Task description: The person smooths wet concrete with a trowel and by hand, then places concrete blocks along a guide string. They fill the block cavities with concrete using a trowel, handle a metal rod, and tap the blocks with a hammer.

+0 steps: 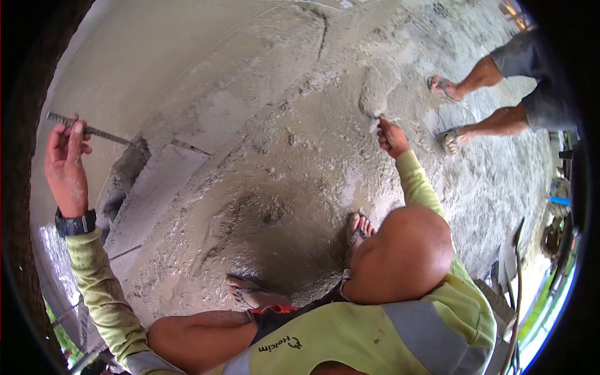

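Note:
At the far left of the head view, my left hand (67,165) pinches a ribbed metal rod (109,136) near its outer end. The rod's other end meets a rough, dark concrete lump (132,159). My right hand (392,137), right of centre, is closed around the near end of a tool whose blade seems to be the mortar-coated oval (375,92). That oval lies on wet grey concrete (294,144); mortar hides its exact shape.
Another person's sandalled feet and lower legs (500,120) stand at the upper right. My bent knees and sandalled feet (250,290) are below centre. Pale slab edges (159,187) run diagonally at the left. A long thin pole (517,287) stands at the lower right.

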Demonstrator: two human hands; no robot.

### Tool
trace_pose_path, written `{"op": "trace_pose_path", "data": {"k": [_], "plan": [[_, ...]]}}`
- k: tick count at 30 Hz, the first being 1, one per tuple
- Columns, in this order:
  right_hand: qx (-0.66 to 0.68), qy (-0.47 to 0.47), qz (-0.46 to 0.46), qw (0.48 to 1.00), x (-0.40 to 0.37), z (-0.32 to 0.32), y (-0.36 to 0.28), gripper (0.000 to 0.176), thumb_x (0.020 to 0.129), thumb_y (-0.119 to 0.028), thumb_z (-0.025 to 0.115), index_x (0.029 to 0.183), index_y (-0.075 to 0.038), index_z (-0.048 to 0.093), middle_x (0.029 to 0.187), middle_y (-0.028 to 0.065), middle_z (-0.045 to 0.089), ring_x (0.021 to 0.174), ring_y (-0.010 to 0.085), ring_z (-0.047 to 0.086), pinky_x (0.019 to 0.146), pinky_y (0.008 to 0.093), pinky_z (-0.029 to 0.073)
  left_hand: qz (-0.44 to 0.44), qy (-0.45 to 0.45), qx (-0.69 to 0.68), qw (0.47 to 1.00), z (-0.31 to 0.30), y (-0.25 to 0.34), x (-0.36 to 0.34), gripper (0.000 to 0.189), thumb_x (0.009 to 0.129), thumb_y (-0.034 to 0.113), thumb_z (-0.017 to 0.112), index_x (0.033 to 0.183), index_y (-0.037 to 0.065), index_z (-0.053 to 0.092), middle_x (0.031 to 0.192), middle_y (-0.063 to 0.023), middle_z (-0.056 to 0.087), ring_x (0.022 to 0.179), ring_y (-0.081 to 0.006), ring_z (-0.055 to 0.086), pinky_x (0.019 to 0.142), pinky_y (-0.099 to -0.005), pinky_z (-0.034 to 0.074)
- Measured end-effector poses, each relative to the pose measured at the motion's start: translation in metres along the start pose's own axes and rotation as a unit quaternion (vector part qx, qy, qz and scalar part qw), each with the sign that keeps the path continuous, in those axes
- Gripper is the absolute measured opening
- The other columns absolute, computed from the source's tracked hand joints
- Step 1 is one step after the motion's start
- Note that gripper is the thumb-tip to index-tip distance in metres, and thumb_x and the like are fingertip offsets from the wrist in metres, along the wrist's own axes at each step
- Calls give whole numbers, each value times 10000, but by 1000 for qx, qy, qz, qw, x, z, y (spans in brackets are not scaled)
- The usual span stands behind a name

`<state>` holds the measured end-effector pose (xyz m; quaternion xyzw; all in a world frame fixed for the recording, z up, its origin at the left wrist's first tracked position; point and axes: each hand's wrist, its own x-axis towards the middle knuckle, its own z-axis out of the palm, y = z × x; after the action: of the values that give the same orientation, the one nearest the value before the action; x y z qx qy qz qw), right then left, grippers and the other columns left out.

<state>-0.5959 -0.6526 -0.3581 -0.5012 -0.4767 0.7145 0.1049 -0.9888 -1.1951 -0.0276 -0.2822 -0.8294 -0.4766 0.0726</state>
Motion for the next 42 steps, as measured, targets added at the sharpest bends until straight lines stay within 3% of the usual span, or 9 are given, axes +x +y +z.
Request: {"op": "trace_pose_path", "data": {"k": [12,13,15,23,32,34,35,38,42], "plan": [[-191,-77,10,978,-182,30,-123,354,948,-451,608,980,-101,569,589,-69,374,401,25,263,359,206,171,17,-24,-26,999,-2,9,-10,253,935,170,667,1136,20,632,943,-16,646,807,-113,615,694,-253,482],[-206,-86,13,975,-197,39,-137,364,947,-460,610,981,-100,572,591,-65,388,392,20,256,351,199,161,10,-14,-22,1000,-1,17,-16,253,935,170,667,1136,20,632,943,-16,646,807,-113,615,694,-253,482],[-235,-114,9,965,-222,56,-166,347,955,-446,603,980,-101,573,590,-61,399,387,16,258,342,196,160,-46,-14,-92,995,1,37,-19,95,891,80,674,922,50,590,806,25,590,713,-62,582,622,-218,476],[-388,-276,-54,878,-269,181,-249,378,987,-449,537,969,-75,590,584,-49,387,371,15,242,324,203,164,-16,-30,-113,993,-3,31,-24,123,881,72,687,947,52,585,804,32,582,704,-52,580,617,-213,480],[-564,-395,-235,686,-245,361,-269,391,951,-445,613,964,-55,639,602,-48,426,417,7,356,360,218,266,9,-3,-90,996,-3,32,-29,138,854,31,694,933,18,581,769,12,586,682,-58,560,611,-214,470],[-643,-426,-301,560,-244,388,-272,350,949,-391,632,1014,-48,638,633,-44,469,457,22,374,403,215,290,41,16,0,999,-5,33,-31,137,850,32,699,918,13,581,764,6,589,673,-64,554,606,-220,463],[-644,-427,-301,559,-252,398,-270,350,949,-391,632,1014,-48,638,633,-44,469,457,22,374,403,215,290,40,17,0,999,-7,35,-32,137,850,32,699,918,13,581,764,6,589,673,-64,554,606,-220,463],[-631,-384,-525,423,-265,414,-261,386,903,-326,688,1129,-18,629,820,57,639,710,162,575,680,321,476,45,17,41,998,-10,37,-34,138,848,39,702,905,10,580,760,2,588,674,-65,550,606,-227,462],[-631,-280,-595,412,-270,393,-251,393,887,-316,699,1128,-13,629,873,132,645,766,223,600,736,346,477,31,-2,-15,999,-10,32,-35,158,844,49,698,945,14,582,803,-10,598,709,-79,567,633,-234,474]]}}
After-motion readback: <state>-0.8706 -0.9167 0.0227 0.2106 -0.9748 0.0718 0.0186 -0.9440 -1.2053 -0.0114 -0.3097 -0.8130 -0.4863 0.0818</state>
